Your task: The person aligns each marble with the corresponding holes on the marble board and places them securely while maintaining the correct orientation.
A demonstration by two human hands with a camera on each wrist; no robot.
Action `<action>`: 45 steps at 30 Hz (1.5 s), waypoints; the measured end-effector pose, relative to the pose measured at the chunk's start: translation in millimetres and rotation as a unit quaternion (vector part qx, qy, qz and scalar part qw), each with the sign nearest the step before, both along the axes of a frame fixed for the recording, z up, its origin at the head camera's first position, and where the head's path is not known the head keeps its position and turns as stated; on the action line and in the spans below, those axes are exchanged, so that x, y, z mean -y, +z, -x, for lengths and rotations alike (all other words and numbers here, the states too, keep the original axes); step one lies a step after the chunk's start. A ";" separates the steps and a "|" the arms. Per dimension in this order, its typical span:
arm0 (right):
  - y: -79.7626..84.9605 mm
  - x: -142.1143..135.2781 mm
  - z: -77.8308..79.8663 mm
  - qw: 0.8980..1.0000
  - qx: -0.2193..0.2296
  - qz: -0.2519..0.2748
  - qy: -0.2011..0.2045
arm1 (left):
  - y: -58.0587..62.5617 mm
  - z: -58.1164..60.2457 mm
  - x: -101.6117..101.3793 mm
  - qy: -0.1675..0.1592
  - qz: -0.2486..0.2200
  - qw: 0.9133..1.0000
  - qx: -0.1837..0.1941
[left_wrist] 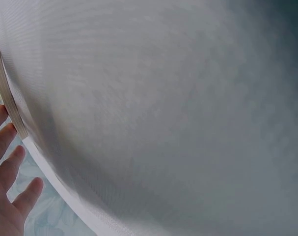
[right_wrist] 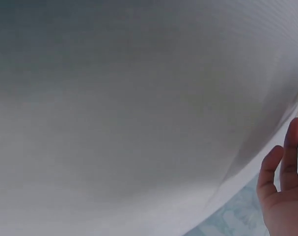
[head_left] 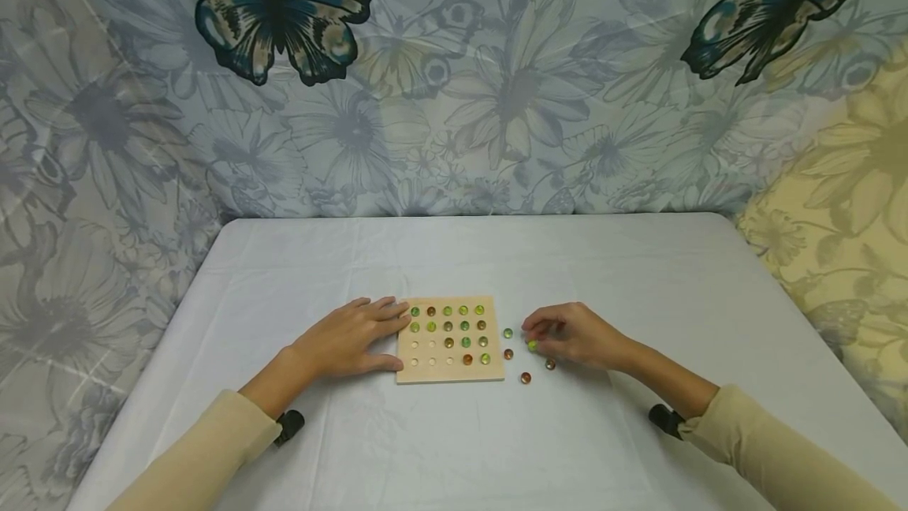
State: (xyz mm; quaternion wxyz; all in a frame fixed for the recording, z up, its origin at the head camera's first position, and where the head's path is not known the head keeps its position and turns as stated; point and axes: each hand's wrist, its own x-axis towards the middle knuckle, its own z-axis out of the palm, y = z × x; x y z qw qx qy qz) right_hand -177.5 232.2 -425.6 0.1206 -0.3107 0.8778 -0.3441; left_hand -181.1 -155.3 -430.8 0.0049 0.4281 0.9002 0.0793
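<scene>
Board: a pale wooden board [head_left: 429, 374] lay flat on the white tablecloth [head_left: 397, 448], between the hands, with four rows of five hollows.
Hollows filled: the far two rows were full of green and brown marbles [head_left: 448, 326]; in the third, the right three were filled, and in the near row the right two.
Hollows bare: two at the left of the third row, three at the left of the near row.
Left hand: the left hand [head_left: 347, 340] had its fingers spread, fingertips on the board's left edge toward the far corner, thumb at the near left corner.
Right hand: the right hand [head_left: 578, 335] was right of the board, fingers bent inward; a bright green marble [head_left: 532, 345] was at the thumb tip, but whether it was pinched I cannot tell.
Loose marbles: just right of the board lay a green marble [head_left: 507, 333] and, nearer, a red-brown marble [head_left: 508, 354]; another brown one [head_left: 526, 378] lay nearest, and a darker marble [head_left: 550, 364] below the right hand.
Backdrop: a flowered cloth [head_left: 426, 140] with butterflies hung at the far side.
</scene>
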 end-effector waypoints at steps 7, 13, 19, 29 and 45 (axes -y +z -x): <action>5.3 9.4 2.4 1.000 -0.001 0.010 0.001 | -1.1 0.8 -0.1 0.002 0.000 1.000 0.001; 8.2 19.4 3.7 1.000 0.001 0.018 0.005 | -0.6 1.0 -0.3 0.008 0.010 1.000 0.009; 11.0 31.9 5.8 0.999 -0.005 0.029 0.018 | -0.3 1.1 -0.4 0.009 0.011 1.000 0.008; 14.1 56.3 6.9 0.998 -0.012 0.058 0.034 | -1.7 1.6 0.1 0.009 0.013 1.000 0.003; 11.7 89.0 4.4 0.996 0.010 0.070 0.047 | -0.5 1.6 -0.4 0.016 0.021 1.000 0.011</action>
